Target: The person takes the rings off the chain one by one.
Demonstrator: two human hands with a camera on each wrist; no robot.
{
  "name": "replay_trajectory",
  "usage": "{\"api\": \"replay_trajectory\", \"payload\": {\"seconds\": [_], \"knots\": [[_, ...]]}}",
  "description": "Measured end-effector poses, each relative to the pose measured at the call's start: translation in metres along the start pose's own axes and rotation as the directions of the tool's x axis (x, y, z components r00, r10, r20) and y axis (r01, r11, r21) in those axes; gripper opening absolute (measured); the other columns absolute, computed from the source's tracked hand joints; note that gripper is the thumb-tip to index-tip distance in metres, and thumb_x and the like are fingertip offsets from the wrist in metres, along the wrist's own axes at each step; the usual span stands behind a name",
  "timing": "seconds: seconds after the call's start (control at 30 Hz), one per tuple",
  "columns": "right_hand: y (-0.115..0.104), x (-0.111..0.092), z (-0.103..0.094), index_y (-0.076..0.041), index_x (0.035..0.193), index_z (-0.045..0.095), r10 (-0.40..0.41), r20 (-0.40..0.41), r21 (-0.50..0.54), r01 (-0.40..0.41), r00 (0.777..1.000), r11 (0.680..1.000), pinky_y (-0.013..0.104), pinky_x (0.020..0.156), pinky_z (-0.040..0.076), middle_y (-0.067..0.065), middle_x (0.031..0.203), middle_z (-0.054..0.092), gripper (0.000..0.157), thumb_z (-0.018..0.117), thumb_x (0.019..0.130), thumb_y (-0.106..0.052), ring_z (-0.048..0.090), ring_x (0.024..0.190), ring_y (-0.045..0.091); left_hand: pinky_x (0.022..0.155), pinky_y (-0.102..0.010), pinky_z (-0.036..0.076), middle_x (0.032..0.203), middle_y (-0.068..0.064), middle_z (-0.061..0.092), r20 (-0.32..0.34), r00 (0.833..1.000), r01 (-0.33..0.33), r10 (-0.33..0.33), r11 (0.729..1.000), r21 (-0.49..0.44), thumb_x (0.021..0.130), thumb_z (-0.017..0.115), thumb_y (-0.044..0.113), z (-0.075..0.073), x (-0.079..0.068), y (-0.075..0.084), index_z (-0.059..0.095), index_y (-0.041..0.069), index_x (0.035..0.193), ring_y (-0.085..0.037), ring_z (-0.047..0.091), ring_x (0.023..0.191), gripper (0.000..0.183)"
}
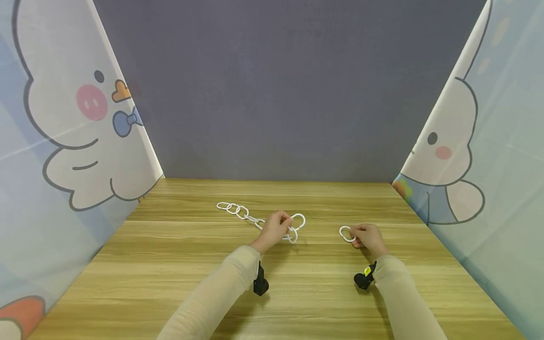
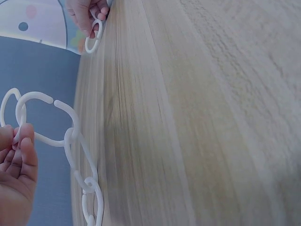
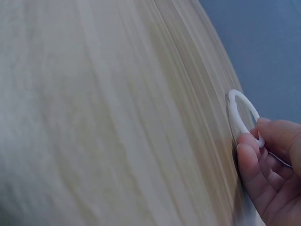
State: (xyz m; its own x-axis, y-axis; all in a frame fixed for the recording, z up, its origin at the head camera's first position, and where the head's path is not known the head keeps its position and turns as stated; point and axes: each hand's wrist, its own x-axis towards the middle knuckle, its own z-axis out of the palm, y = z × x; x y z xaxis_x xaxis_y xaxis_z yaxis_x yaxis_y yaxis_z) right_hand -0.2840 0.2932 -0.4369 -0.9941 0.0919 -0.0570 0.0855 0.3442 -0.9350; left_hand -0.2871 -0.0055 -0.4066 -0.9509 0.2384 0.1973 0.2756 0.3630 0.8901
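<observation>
A chain of white plastic links runs over the table from the back left toward my left hand. Thumb and fingers of that hand pinch the link at the chain's near end, lifting it off the wood. In the left wrist view a small gap shows in the neighbouring white link, which hangs linked with others below it. To the right, apart from the chain, my right hand pinches a single loose white link between thumb and fingertips, close over the table.
The wood-grain table ends at a dark grey panel at the back. Cartoon-printed cloth walls stand at the left and right. A black wrist camera is strapped on the left wrist, another black camera on the right.
</observation>
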Motion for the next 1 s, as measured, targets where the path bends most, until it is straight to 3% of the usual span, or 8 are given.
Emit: {"api": "replay_trajectory", "payload": {"seconds": [0.37,1.0], "knots": [[-0.0004,0.0014,0.0032,0.020,0.100,0.056,0.010,-0.045,-0.063,-0.013,0.999,0.998,0.022,0.046,0.050,0.007,0.060,0.060,0.022,0.055,0.087,0.003,0.056,0.047,0.009,0.051,-0.024,0.047,0.074,-0.001,0.057,0.001,1.000,-0.007,0.007,1.000,0.009,0.095,0.053,0.010,0.0006,-0.0003,-0.0018,0.060,-0.003,0.095,-0.013,0.056,0.062,0.015],[-0.0022,0.0007,0.0050,0.015,0.091,0.060,0.004,-0.055,-0.151,-0.012,0.999,0.988,0.022,0.044,0.049,0.006,0.055,0.056,0.013,0.059,0.084,0.004,0.053,0.046,0.010,0.050,-0.024,0.047,0.073,-0.002,0.057,-0.002,1.000,-0.001,0.001,1.000,0.008,0.095,0.053,0.011,0.0008,-0.0009,-0.0015,0.060,-0.004,0.094,-0.016,0.058,0.063,0.016]]}}
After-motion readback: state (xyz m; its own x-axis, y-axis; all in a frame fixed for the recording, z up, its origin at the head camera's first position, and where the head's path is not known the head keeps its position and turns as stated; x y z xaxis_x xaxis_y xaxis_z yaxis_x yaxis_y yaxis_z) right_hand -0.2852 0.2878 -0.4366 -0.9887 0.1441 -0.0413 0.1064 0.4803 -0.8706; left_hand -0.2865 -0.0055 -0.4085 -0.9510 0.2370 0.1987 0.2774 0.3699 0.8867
